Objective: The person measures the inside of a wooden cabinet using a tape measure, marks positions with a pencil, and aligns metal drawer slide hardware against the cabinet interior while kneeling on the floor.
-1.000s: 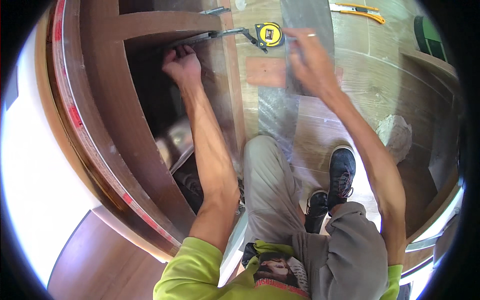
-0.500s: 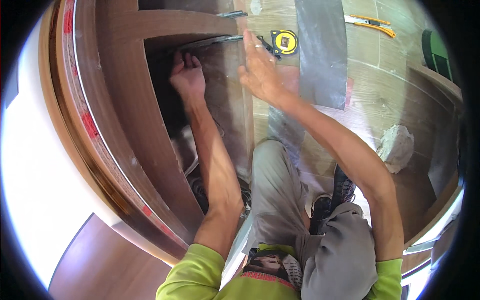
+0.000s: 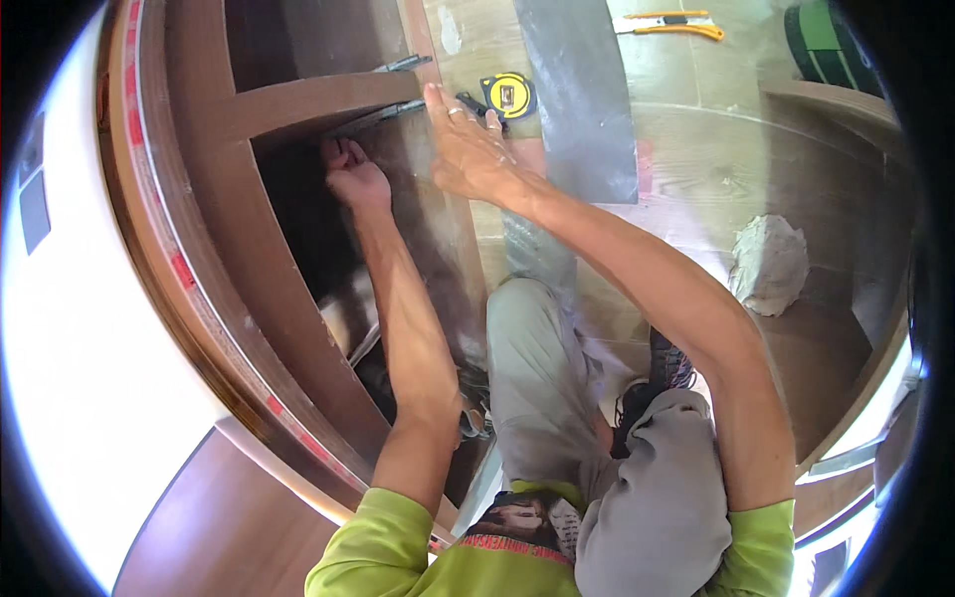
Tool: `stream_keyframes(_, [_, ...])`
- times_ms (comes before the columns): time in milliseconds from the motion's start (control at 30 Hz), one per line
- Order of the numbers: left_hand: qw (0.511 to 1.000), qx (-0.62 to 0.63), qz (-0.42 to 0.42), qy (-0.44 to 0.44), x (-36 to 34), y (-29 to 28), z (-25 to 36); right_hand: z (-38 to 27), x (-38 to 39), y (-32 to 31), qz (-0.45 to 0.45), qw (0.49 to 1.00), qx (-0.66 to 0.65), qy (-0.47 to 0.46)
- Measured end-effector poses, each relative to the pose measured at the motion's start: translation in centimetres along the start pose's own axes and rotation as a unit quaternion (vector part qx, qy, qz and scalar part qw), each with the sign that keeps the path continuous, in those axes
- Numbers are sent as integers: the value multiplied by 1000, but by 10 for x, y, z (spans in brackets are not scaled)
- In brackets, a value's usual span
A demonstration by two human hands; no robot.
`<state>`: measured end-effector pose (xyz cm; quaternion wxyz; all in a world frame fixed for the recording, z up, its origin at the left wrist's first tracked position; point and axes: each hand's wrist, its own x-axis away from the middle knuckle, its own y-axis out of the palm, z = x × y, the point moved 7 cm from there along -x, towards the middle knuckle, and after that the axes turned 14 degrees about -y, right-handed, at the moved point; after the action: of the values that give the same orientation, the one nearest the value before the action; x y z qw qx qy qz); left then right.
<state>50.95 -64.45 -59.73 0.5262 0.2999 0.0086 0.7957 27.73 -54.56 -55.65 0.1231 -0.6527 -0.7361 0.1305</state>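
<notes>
My left hand (image 3: 358,182) reaches inside a brown wooden cabinet (image 3: 261,194), its palm side showing and its fingers curled in the shadow near the back part of a metal drawer slide (image 3: 381,116). What those fingers hold, if anything, is hidden. At the cabinet's front edge is my right hand (image 3: 476,154), fingers stretched out and apart, the index fingertip close to the slide's front end. A ring shows on it. Just beyond lies a yellow and black tape measure (image 3: 508,97), with a small black object beside it.
A utility knife (image 3: 670,25) with yellow handles lies on the tiled floor. Between it and the tape measure runs a grey strip (image 3: 577,99). To the right sit a whitish lump (image 3: 770,265) and a green and black object (image 3: 834,45). Another metal slide (image 3: 403,64) is above my hands.
The view has shifted, so most things sit further left in it. My left hand's fingers look more curled. My right hand stays by the slide's front end.
</notes>
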Motion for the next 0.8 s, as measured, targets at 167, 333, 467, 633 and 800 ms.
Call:
stream_keyframes(167, [977,-187,27,96,30,18,-11,14,5,-24,64,996,-17,-65])
stream_keyframes(333, [902,-374,43,212,54,3,-9,26,4,-61,173,982,-22,-74])
stream_keyframes(467, [719,-614,32,324,83,36,-21,56,22,-104,262,964,-22,-39])
stream_keyframes(633, [701,-636,42,320,92,48,-22,49,28,-56,165,982,-92,17])
stream_keyframes(800, [693,-621,21,367,89,51,-29,33,21,-47,225,972,-36,-53])
